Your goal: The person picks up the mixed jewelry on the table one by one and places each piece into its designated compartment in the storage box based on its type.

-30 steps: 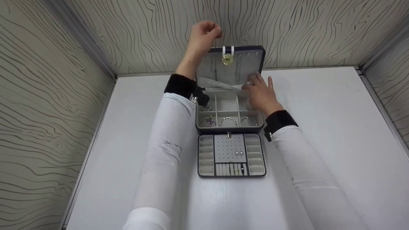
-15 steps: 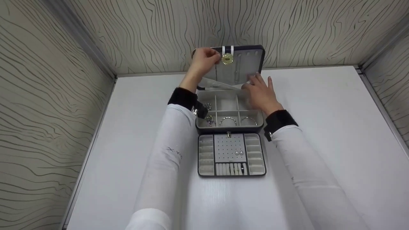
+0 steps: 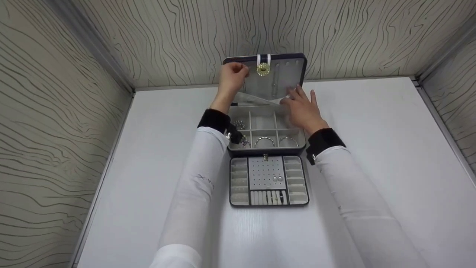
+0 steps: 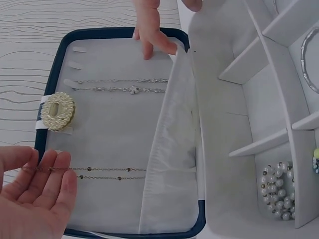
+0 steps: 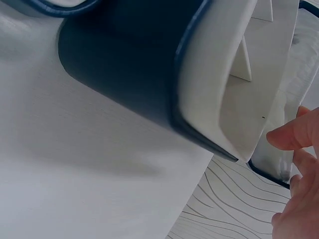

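A dark blue jewelry box (image 3: 266,150) stands with its lid (image 3: 303,74) raised. In the left wrist view, my left hand (image 4: 40,194) pinches one end of a fine chain necklace (image 4: 107,169) with small dark beads, beside the lid's rim. The chain's lower part disappears behind the pale fabric pocket (image 4: 172,164) inside the lid. My right hand (image 3: 305,111) grips the pocket's edge at the right side, drawing it away from the lid; some of its fingers are spread. Silver chains (image 4: 124,89) hang from a hook on the lid. A round gold clasp (image 3: 263,69) sits on the lid strap.
The box's compartments hold a pearl bracelet (image 4: 279,191), a beaded piece and two bangles (image 3: 264,141). In front lies a tray (image 3: 240,201) with pearl earrings (image 3: 277,178) and several rings. A patterned wall (image 3: 178,48) rises behind the white table (image 3: 163,123).
My left hand has come down from above the lid to its upper left part, bringing the necklace along. The right hand has stayed at the pocket.
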A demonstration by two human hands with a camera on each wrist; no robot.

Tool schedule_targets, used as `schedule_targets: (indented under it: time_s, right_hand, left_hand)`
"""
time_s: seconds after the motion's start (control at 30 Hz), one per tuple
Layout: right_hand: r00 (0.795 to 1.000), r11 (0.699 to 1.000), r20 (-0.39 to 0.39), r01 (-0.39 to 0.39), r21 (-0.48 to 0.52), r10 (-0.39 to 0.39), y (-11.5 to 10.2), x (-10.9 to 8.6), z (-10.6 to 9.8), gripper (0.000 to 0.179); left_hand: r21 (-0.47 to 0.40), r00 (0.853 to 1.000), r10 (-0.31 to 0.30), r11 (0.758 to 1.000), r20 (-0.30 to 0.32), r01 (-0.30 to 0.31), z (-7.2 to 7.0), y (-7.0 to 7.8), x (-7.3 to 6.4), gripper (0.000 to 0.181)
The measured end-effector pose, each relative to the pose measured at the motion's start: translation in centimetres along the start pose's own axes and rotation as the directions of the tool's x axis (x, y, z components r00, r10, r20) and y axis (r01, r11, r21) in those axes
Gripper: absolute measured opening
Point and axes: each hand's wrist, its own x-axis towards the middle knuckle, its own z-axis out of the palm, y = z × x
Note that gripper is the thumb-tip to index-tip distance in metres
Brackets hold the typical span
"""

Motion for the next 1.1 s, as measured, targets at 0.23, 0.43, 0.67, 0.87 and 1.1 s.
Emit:
schedule_targets:
  time_s: [0.23,0.43,0.67,0.87,1.1]
  right_hand:
    - [1.0,1.0,0.007,-0.002,0.004,0.002,0.02,0.07,0.03,0.048]
    - [1.0,1.0,0.021,-0.008,0.001,0.008,0.05,0.15,0.03,0.05]
    - [1.0,1.0,0.014,-0.002,0.007,0.002,0.09,0.2,0.14,0.05]
    - [1.0,1.0,0.009,0.001,-0.001,-0.001,0.12,0.21,0.2,0.049]
    - [1.0,1.0,-0.004,0.006,-0.005,-0.006,0.25,0.16,0.25,0.05]
  left_hand:
    - [0.251,0.997,0.076,0.965,-0.007,-0.072,0.3,0.13,0.15,0.02]
    - [0.373,0.987,0.156,0.918,-0.029,-0.134,0.43,0.28,0.24,0.023]
    - [0.501,0.977,0.182,0.839,0.106,-0.211,0.61,0.13,0.26,0.027]
    - [0.523,0.97,0.178,0.818,0.168,-0.241,0.65,-0.02,0.27,0.028]
    - [0.512,0.966,0.14,0.826,0.219,-0.236,0.42,-0.03,0.29,0.033]
